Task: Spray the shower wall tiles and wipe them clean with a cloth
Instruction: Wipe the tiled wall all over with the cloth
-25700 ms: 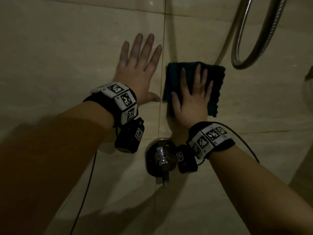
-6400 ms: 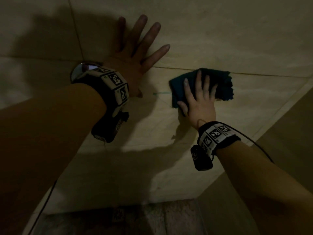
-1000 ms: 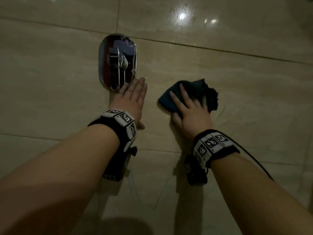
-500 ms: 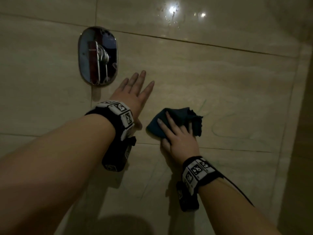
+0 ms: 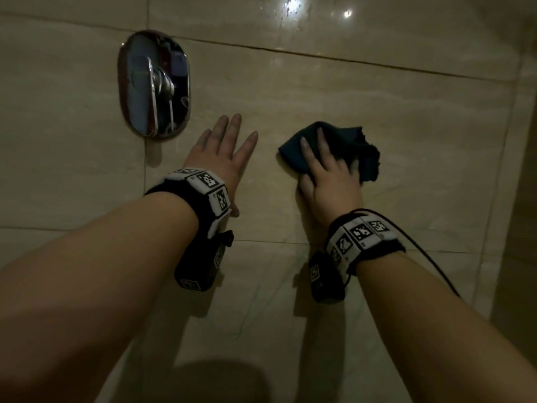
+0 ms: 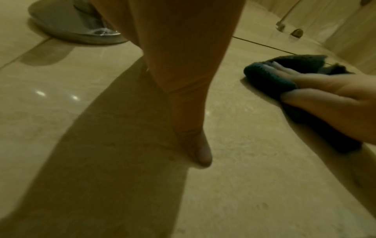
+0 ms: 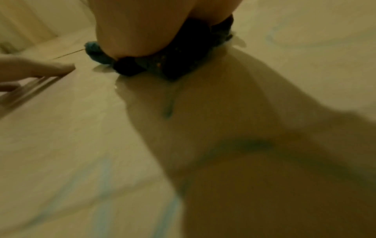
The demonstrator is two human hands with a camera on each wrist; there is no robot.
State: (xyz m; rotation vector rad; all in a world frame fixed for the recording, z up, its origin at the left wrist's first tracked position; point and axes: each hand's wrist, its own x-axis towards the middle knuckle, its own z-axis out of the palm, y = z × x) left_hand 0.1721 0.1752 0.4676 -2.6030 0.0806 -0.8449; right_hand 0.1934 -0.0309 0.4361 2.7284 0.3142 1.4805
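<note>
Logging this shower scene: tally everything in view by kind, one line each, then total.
Hands: 2, left hand and right hand
Cloths: 1, dark cloth
Chrome shower valves: 1
Wrist-worn camera rigs: 2, left rig and right rig
Total: 6

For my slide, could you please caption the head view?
Right hand presses a dark cloth to the shower wall tile; left hand rests flat beside the chrome valve.
</note>
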